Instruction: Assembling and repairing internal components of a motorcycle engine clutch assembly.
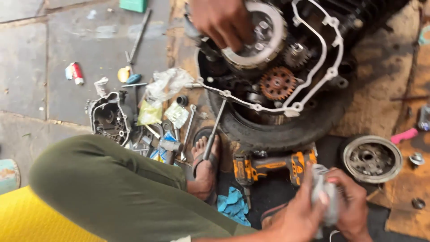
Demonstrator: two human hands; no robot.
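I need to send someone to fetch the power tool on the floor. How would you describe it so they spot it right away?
Start at the black tyre that cradles the opened engine. Just below the tyre, on the dark mat, lies the cordless impact driver, on its side, between a sandalled foot and a round metal drum. It is the only orange-and-black tool there; the hand tools nearby are bare metal.

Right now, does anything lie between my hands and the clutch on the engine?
Yes. An orange drill lies just ahead of your left hand and right hand, both on a grey rag; beyond it the tyre, and another person's hand covers the clutch.
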